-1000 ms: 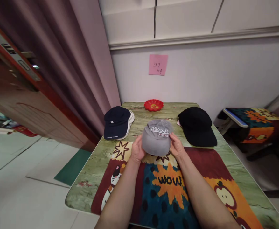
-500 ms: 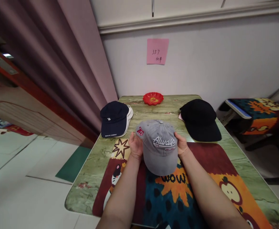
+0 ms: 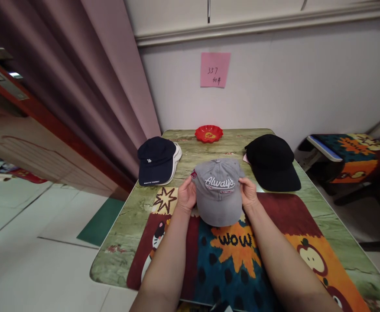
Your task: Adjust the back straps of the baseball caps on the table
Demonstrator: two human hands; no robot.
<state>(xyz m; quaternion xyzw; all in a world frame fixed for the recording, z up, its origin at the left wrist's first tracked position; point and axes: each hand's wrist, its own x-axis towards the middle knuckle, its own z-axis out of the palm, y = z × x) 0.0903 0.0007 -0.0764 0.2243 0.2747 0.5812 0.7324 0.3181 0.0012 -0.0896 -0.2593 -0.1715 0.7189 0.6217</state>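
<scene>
A grey baseball cap (image 3: 219,206) with "Always" stitched in white on its front is between my two hands, brim toward me. My left hand (image 3: 187,193) grips its left edge, and my right hand (image 3: 248,192) pinches the right edge; the fingers behind the cap are hidden. Under it lies a colourful mat (image 3: 209,264) with "WOW" lettering. To the left sits a navy cap (image 3: 157,160) stacked over a white one (image 3: 177,152). On the right rests a black cap (image 3: 271,160), with a bit of pink showing at its left edge.
A red scalloped dish (image 3: 209,134) stands at the far side of the green wood-patterned table (image 3: 118,247). Behind it, a pink note (image 3: 215,70) is stuck to the wall. A purple curtain (image 3: 112,65) hangs at left, and a second mat-covered table (image 3: 355,151) stands at right.
The grey cap has turned slightly, so its front faces me more squarely and the red side patch shows less. Its brim has risen a little, uncovering more of the "WOW" print.
</scene>
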